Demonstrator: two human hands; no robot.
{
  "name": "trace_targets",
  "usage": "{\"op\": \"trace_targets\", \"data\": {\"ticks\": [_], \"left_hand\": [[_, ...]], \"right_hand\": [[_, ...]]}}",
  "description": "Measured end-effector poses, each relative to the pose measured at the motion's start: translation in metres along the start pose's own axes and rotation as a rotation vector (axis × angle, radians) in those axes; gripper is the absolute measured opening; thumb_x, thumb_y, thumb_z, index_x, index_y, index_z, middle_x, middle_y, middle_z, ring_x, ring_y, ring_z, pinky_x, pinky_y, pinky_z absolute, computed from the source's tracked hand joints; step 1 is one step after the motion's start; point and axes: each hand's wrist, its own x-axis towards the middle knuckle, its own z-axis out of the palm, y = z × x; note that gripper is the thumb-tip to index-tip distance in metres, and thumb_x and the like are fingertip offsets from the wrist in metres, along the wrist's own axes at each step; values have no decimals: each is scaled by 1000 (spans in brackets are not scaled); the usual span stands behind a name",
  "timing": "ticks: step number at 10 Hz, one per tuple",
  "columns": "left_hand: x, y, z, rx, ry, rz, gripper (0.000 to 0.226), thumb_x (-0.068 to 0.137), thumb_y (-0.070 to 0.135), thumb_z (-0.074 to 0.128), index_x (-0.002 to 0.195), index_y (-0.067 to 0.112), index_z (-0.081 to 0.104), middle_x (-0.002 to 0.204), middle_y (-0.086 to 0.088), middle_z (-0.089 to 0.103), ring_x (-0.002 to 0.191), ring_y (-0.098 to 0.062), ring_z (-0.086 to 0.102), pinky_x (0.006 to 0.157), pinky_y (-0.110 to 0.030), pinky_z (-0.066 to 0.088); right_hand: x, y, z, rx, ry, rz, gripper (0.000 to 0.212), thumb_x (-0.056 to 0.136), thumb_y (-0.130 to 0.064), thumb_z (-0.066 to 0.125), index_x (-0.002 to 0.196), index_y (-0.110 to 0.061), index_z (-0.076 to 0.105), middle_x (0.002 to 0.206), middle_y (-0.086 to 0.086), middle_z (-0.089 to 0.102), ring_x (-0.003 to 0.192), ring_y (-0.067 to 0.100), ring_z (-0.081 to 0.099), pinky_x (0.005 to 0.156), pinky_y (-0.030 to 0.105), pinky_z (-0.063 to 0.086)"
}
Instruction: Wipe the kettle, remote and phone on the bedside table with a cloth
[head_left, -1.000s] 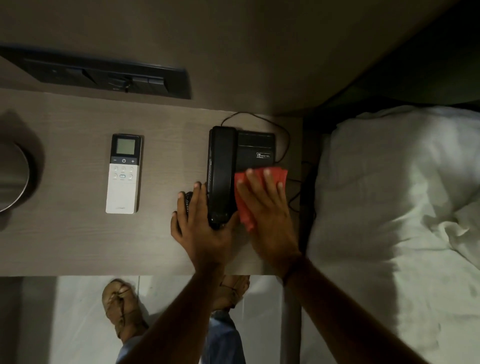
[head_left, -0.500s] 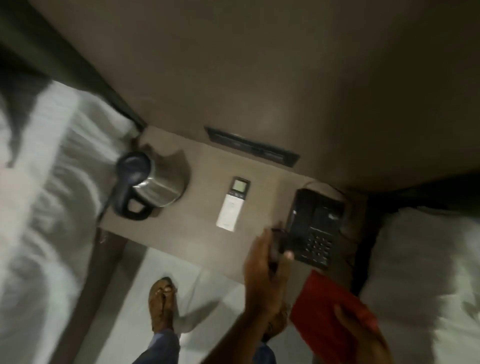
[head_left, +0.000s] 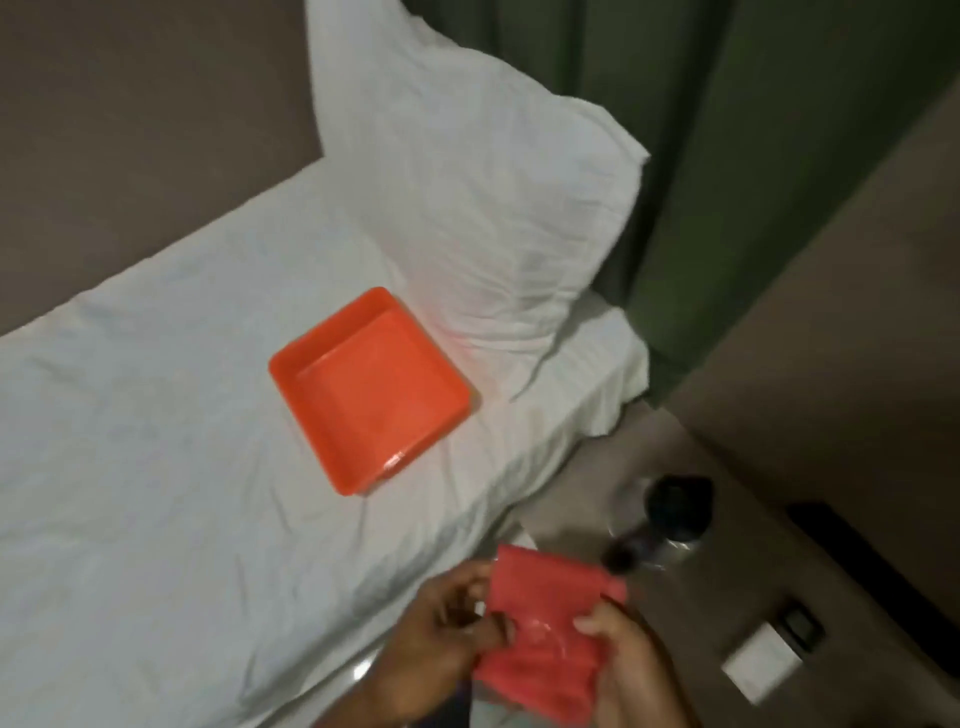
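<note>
Furthest to my left lies the white bed (head_left: 156, 441), with an orange tray (head_left: 311, 358) sitting empty on the sheet and a pillow (head_left: 467, 208) propped just beyond it. Nearer me, my left hand (head_left: 441, 634) pinches the left edge of the red cloth (head_left: 545, 629), thumb and fingers closed on the fabric, and my right hand (head_left: 628, 670) grips the other edge the same way, so the cloth hangs between them in front of my body, above the gap where bed meets bedside table (head_left: 753, 530). The cloth is thin, limp and light; I judge it handles best bunched or folded into a pad under the fingertips, since a loose corner will drag. Right of it stands the kettle (head_left: 675, 514), dark lid up, metal body blurred; it will likely be smooth and slippery, so I would steady it by the handle while wiping. Further right the remote (head_left: 769, 660) lies flat on the table, light enough to skid, so it needs pinning. The phone is out of view.
</note>
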Motion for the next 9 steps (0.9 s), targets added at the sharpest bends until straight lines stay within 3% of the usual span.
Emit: {"op": "trace_targets", "data": {"ticks": [1,2,3,4,5,6,7,8,9], "left_hand": [[37,40,-98,-25,274,-42,29,73,8,72,98,18,83,82,-6,78,80,-26,72,77,-46,61],[72,55,-155,-24,424,-90,22,75,11,75,96,13,81,85,-8,80,83,-28,74,89,-56,60],[139,73,-212,49,522,-181,15,80,7,76,90,17,81,85,-14,82,77,-29,75,89,-55,62],[187,75,-235,121,545,-258,19,79,8,74,96,12,81,90,-20,81,85,-33,77,89,-52,63],[239,72,-252,198,585,-402,33,78,14,77,109,1,77,101,-22,79,94,-38,77,87,-46,64],[252,64,-255,217,601,-466,50,78,23,79,122,1,70,114,-22,75,104,-40,74,93,-47,62],[257,58,-254,313,623,-445,75,87,37,77,148,7,43,135,-20,64,120,-41,66,105,-53,55],[249,62,-248,399,658,-399,91,90,41,76,157,10,22,147,-22,52,128,-44,60,108,-55,52],[228,84,-239,722,711,-218,76,95,35,72,151,15,26,147,-20,44,127,-42,58,102,-54,55]], "right_hand": [[54,-25,123,-272,-30,-103,29,84,3,58,102,-9,78,85,14,84,72,29,80,68,46,66],[95,-40,201,-484,-75,-214,27,76,-6,66,98,-10,79,88,11,84,79,32,77,76,44,63],[172,-56,268,-744,10,-348,15,80,7,73,73,-7,75,70,2,72,73,23,65,68,32,52],[219,-60,300,-942,69,-365,11,82,4,76,91,-2,77,85,8,71,84,23,65,73,31,51],[266,-61,327,-1225,144,-362,47,86,-4,76,133,-2,69,131,16,72,125,31,66,109,36,50],[276,-55,339,-1363,175,-452,45,88,-7,73,133,-9,70,140,13,70,133,31,62,115,34,45],[277,-48,352,-1519,319,-589,33,95,-15,66,128,-14,68,135,10,70,129,32,62,111,37,46],[262,-46,360,-1581,397,-622,39,97,-19,64,135,-14,56,137,12,63,125,35,63,107,42,49],[225,-52,361,-1490,463,-640,59,95,-25,68,146,-15,40,143,14,53,122,36,63,101,46,56]]}}
